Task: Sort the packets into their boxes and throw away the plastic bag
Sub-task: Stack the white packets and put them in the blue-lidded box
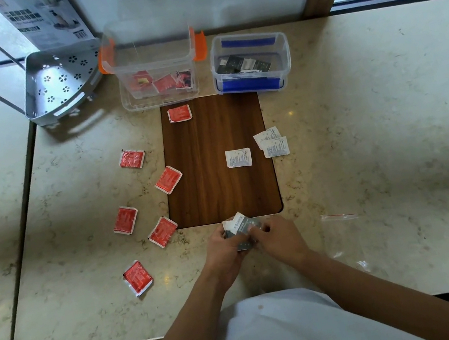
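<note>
Six red packets (132,159) loose on marble table (377,143): five left of wooden inlay (220,188), one on its far-left corner. Three white packets (238,158) right of centre, two overlapping at inlay's right edge. Left hand (220,242) and right hand (278,236) together at near edge, both pinching small stack of grey-and-white packets (241,228). Plastic bag (345,238) flat on table, right of hands. Orange-latched box (155,71) holds red packets; blue-latched box (251,63) holds dark ones.
</note>
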`<state>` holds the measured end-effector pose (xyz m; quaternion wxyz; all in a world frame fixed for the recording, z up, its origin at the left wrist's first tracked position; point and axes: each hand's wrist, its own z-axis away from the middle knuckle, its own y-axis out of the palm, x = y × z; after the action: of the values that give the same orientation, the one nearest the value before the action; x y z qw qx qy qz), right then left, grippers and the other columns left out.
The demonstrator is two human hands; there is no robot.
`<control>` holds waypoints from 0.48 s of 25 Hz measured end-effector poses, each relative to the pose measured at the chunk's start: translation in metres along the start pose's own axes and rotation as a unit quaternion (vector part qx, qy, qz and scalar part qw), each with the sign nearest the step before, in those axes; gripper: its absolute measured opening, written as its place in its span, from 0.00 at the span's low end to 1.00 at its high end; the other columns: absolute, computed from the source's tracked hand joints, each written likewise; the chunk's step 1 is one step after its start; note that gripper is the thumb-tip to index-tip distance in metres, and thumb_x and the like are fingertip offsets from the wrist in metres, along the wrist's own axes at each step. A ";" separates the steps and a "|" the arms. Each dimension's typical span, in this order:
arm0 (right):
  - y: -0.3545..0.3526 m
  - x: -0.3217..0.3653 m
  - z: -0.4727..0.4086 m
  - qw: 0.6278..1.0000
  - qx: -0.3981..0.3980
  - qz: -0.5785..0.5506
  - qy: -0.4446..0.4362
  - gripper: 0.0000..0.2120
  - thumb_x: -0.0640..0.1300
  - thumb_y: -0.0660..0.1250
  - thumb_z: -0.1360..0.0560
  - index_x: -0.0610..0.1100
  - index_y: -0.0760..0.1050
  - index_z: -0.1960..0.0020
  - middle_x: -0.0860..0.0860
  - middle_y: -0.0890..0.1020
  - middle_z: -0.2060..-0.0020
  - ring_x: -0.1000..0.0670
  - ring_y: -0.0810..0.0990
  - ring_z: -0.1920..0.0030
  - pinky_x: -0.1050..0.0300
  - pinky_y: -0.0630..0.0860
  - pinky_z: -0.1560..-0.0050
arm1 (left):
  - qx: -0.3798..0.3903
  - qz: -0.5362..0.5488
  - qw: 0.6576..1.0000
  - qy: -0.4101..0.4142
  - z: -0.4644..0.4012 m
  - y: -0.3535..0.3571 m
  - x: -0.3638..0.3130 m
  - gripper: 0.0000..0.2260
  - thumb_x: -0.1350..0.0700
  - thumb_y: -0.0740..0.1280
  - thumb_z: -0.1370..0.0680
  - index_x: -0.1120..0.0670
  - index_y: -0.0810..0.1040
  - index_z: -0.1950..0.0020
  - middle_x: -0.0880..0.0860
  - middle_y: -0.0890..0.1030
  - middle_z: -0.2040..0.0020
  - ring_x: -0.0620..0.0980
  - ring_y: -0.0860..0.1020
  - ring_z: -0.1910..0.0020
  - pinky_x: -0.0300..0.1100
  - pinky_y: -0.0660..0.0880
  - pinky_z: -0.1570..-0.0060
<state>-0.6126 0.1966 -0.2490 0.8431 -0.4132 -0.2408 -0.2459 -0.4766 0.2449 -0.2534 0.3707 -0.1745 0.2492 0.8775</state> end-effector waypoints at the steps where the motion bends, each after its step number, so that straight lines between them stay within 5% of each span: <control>1: 0.003 0.002 0.002 1.000 0.007 -0.010 0.010 0.16 0.55 0.66 0.22 0.48 0.81 0.64 0.55 0.80 0.73 0.56 0.78 0.71 0.64 0.70 0.69 | -0.005 0.001 1.000 0.002 0.000 0.003 -0.001 0.15 0.70 0.68 0.23 0.53 0.79 0.41 0.58 0.82 0.44 0.58 0.83 0.45 0.45 0.83 0.59; 3: 0.005 0.006 0.004 0.998 0.042 -0.047 0.031 0.16 0.55 0.65 0.21 0.47 0.83 0.61 0.52 0.83 0.71 0.54 0.81 0.69 0.62 0.73 0.67 | -0.006 0.017 1.000 -0.005 -0.001 0.006 -0.004 0.14 0.67 0.64 0.20 0.54 0.78 0.39 0.60 0.82 0.42 0.59 0.82 0.45 0.47 0.83 0.61; 6: -0.001 0.014 0.004 0.974 0.201 -0.103 -0.008 0.12 0.56 0.62 0.20 0.51 0.81 0.52 0.57 0.84 0.69 0.60 0.82 0.69 0.67 0.73 0.66 | 0.019 0.038 0.999 0.004 -0.005 0.002 -0.014 0.17 0.65 0.61 0.21 0.56 0.76 0.34 0.60 0.86 0.48 0.58 0.86 0.57 0.48 0.80 0.70; 8: -0.020 0.018 -0.010 0.967 0.242 -0.074 -0.029 0.12 0.58 0.63 0.21 0.54 0.81 0.54 0.58 0.83 0.68 0.61 0.79 0.69 0.65 0.73 0.65 | 0.020 0.053 0.998 0.016 -0.016 0.004 -0.027 0.18 0.65 0.60 0.20 0.54 0.77 0.33 0.60 0.87 0.49 0.58 0.86 0.58 0.49 0.83 0.66; 10: -0.044 0.026 -0.041 0.983 0.178 -0.049 -0.010 0.15 0.59 0.65 0.23 0.52 0.82 0.62 0.57 0.82 0.70 0.59 0.78 0.68 0.62 0.71 0.64 | 0.005 0.072 0.997 0.014 -0.029 0.008 -0.043 0.19 0.66 0.60 0.20 0.50 0.80 0.35 0.62 0.85 0.47 0.60 0.85 0.54 0.54 0.84 0.56; 12: -0.067 0.035 -0.075 0.998 0.069 -0.005 0.003 0.11 0.53 0.66 0.22 0.50 0.84 0.57 0.55 0.84 0.62 0.54 0.82 0.59 0.62 0.72 0.62 | 0.025 0.069 0.997 0.003 -0.036 0.015 -0.061 0.19 0.66 0.59 0.19 0.47 0.82 0.37 0.63 0.84 0.44 0.60 0.83 0.52 0.56 0.82 0.54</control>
<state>-0.6123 0.0915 -0.2298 0.8691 -0.3517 -0.2572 -0.2341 -0.4430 0.1814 -0.2482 0.3130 -0.1502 0.2836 0.8939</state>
